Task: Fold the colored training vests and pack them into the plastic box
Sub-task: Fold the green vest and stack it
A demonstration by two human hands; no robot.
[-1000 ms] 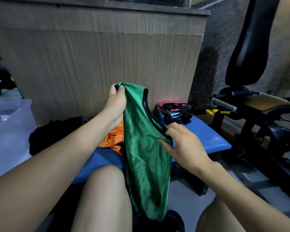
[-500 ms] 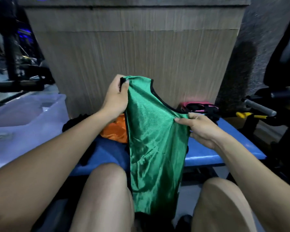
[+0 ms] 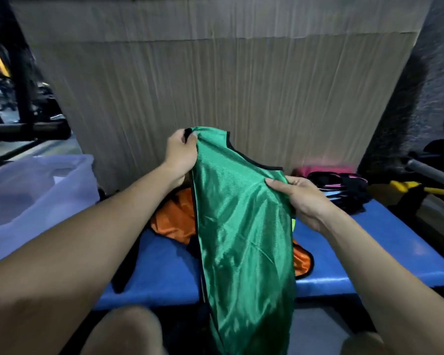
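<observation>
A shiny green vest (image 3: pixel 244 234) with black trim hangs in front of me above the blue bench (image 3: pixel 385 249). My left hand (image 3: pixel 181 153) pinches its upper left shoulder strap. My right hand (image 3: pixel 303 198) grips the other top corner, lower and to the right. The vest's bottom drops below the bench edge between my knees. An orange vest (image 3: pixel 176 219) lies crumpled on the bench behind it. The translucent plastic box (image 3: pixel 36 190) stands at the left.
A stack of folded vests (image 3: pixel 341 183), pink and black, sits at the bench's far right. A dark cloth (image 3: pixel 124 275) lies on the bench's left part. A wooden panel (image 3: pixel 215 85) rises right behind. Gym equipment with a yellow handle (image 3: pixel 408 187) stands at the right.
My right hand moved from the vest's side seam up to its top corner and pulled right, spreading the vest wider. The view turned left and the box came further into sight.
</observation>
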